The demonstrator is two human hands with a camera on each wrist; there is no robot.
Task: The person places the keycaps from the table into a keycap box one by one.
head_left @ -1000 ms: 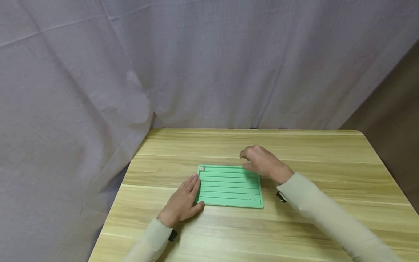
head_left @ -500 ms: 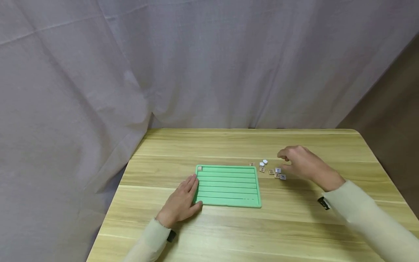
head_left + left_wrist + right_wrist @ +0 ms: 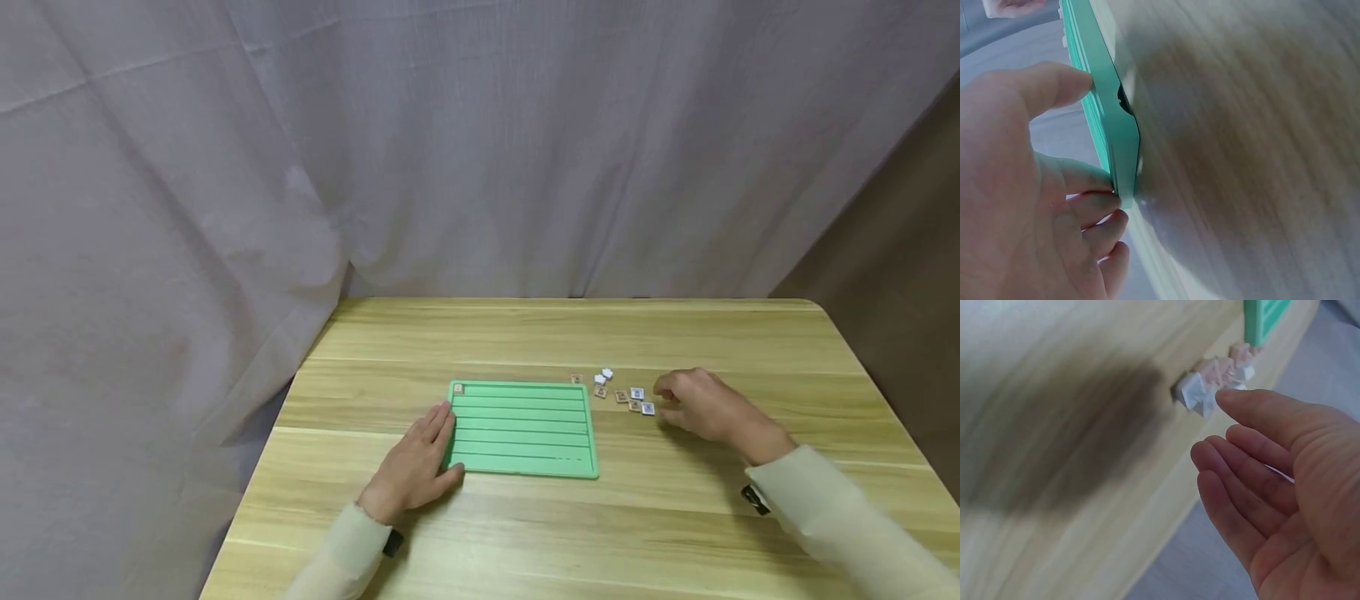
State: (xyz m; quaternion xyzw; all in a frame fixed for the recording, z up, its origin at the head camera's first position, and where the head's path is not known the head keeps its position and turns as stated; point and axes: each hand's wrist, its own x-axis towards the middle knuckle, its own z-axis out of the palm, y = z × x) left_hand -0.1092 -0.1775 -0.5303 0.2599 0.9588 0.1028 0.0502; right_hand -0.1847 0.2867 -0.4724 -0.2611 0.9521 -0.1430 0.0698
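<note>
A flat green ridged tray (image 3: 521, 446) lies on the table, with one small pinkish keycap (image 3: 458, 389) in its far left corner. My left hand (image 3: 415, 461) rests at the tray's left side. Its fingers lie along the edge, and the thumb touches near the front corner, as the left wrist view also shows. Right of the tray are several loose keycaps (image 3: 635, 406), white and tan, some with their undersides up. Close beside them hovers my right hand (image 3: 705, 406). In the right wrist view its thumb (image 3: 1254, 407) and loosely bent fingers stand apart, with nothing between them.
All this sits on a light wood-grain table (image 3: 510, 533). Behind its far edge hangs a grey curtain (image 3: 480, 150), which also drapes along the left side. A darker brown cloth (image 3: 892, 275) hangs at the right.
My right hand has moved right, from over the tray's far right corner to beyond the loose keycaps, then lowered toward them. The keycaps it hid are now visible. My left hand has stayed put.
</note>
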